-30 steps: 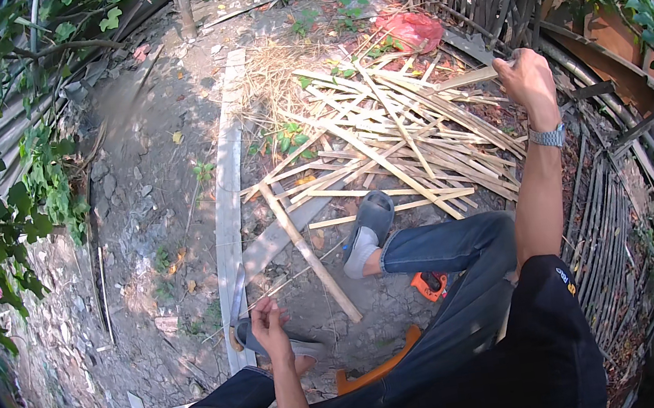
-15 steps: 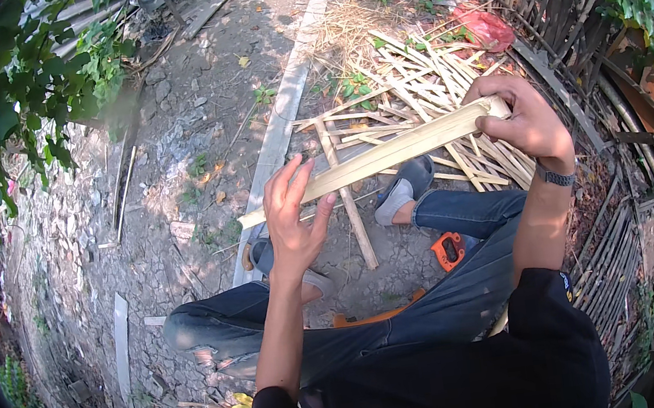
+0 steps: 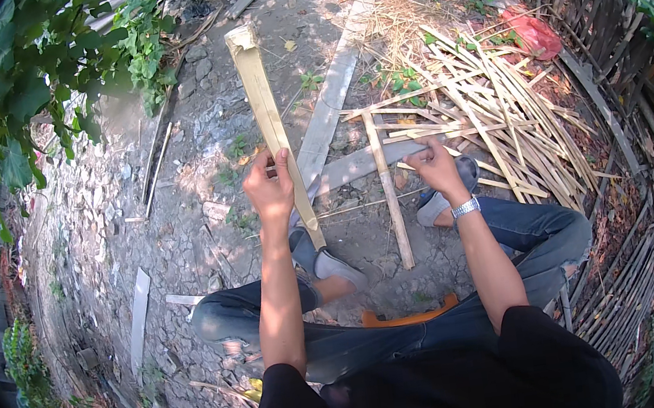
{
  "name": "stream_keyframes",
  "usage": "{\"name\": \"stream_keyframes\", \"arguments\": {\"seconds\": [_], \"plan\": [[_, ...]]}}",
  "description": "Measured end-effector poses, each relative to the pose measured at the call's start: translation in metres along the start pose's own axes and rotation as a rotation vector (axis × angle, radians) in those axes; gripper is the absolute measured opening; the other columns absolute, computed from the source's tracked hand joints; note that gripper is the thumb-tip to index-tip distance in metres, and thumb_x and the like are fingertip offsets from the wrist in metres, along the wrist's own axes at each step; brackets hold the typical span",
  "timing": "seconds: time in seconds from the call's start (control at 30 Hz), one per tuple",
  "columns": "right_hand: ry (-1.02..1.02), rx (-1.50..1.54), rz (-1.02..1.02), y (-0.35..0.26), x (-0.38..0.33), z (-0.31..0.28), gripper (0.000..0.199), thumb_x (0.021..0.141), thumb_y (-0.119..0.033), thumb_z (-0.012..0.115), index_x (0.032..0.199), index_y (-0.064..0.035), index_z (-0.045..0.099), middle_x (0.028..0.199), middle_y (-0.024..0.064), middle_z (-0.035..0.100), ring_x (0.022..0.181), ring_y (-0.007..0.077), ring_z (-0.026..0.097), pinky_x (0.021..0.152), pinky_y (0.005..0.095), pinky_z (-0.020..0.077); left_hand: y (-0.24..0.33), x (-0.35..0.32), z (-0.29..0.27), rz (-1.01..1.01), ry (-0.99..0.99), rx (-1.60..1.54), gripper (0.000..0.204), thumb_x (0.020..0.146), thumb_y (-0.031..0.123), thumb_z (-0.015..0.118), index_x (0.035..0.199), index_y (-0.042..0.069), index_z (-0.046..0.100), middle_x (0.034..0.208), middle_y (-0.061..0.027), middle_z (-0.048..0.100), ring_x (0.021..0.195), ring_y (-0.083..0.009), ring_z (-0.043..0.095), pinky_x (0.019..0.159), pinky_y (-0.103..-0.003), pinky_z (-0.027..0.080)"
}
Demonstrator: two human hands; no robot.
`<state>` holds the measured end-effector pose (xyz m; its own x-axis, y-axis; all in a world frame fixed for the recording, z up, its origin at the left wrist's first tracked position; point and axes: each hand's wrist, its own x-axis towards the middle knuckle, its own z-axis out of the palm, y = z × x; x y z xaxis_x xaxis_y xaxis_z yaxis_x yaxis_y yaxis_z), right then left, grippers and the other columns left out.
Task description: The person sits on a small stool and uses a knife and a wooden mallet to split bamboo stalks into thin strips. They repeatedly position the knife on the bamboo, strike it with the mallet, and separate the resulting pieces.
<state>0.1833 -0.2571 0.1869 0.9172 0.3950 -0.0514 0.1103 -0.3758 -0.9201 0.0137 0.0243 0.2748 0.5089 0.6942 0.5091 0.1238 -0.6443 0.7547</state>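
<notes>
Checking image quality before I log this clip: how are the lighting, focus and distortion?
Head view: hard sunlight, pale washed-out ground beside the bamboo strip held in the left hand; right hand sharp, no motion blur; fisheye bends the fence near the rim; black vignette all around.

We see bare cracked ground (image 3: 184, 247). Beyond our left hand (image 3: 272, 191) gripping the bamboo slat (image 3: 271, 120), a grey plank (image 3: 330, 104) lies flat; right of it lies a heap of bamboo strips (image 3: 488, 108).
</notes>
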Motion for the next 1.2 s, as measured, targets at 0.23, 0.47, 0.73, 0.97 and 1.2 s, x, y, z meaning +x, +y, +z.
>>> {"name": "stream_keyframes", "arguments": {"seconds": [0.23,0.47,0.73,0.97,1.2], "plan": [[-0.274,-0.405,0.355,0.15,-0.089,0.128,0.063,0.072,-0.031,0.083,0.123,-0.0014,0.06,0.114,0.0249,0.068,0.106,0.0391,0.067,0.094,0.0449,0.0528,-0.048,0.023,-0.013,-0.044,0.054,-0.069,0.028,0.096,0.026,0.071,0.096,-0.002,0.07,0.074,-0.0128,0.071,0.065,-0.0201,0.072,0.059,-0.034,0.056],[-0.066,-0.573,0.34,0.176,-0.106,0.134,0.055,0.073,-0.02,0.078,0.123,-0.0054,0.06,0.118,0.0263,0.061,0.109,0.0423,0.063,0.093,0.0474,0.0538,-0.076,0.024,-0.013,-0.06,0.112,-0.108,0.021,0.097,0.014,0.068,0.104,-0.006,0.066,0.087,-0.013,0.07,0.077,-0.016,0.069,0.061,-0.03,0.06],[-0.246,-0.283,0.177,0.151,-0.084,0.193,0.043,0.079,-0.022,0.077,0.117,-0.0051,0.064,0.096,0.0155,0.072,0.09,0.0329,0.071,0.082,0.0417,0.0557,-0.114,0.03,-0.007,-0.046,0.129,-0.162,0.021,0.095,0.008,0.07,0.11,-0.006,0.064,0.09,-0.012,0.073,0.081,-0.0139,0.069,0.067,-0.027,0.058],[-0.734,-0.224,-0.024,0.052,-0.059,0.368,0.051,0.088,-0.028,0.068,0.134,-0.0089,0.057,0.097,0.02,0.073,0.092,0.0372,0.071,0.082,0.0462,0.0543,-0.099,0.042,-0.012,-0.163,0.237,-0.276,0.023,0.094,0.008,0.072,0.111,-0.006,0.065,0.091,-0.0113,0.073,0.081,-0.0127,0.068,0.065,-0.024,0.057],[-0.914,-0.543,-0.093,0.082,-0.018,0.445,0.052,0.093,-0.038,0.059,0.14,-0.0182,0.055,0.114,0.0168,0.072,0.105,0.039,0.068,0.089,0.0492,0.054,-0.098,0.043,-0.063,-0.237,0.384,-0.183,0.018,0.096,0.004,0.069,0.11,-0.007,0.063,0.1,-0.0127,0.07,0.087,-0.0148,0.068,0.068,-0.027,0.061]]}}
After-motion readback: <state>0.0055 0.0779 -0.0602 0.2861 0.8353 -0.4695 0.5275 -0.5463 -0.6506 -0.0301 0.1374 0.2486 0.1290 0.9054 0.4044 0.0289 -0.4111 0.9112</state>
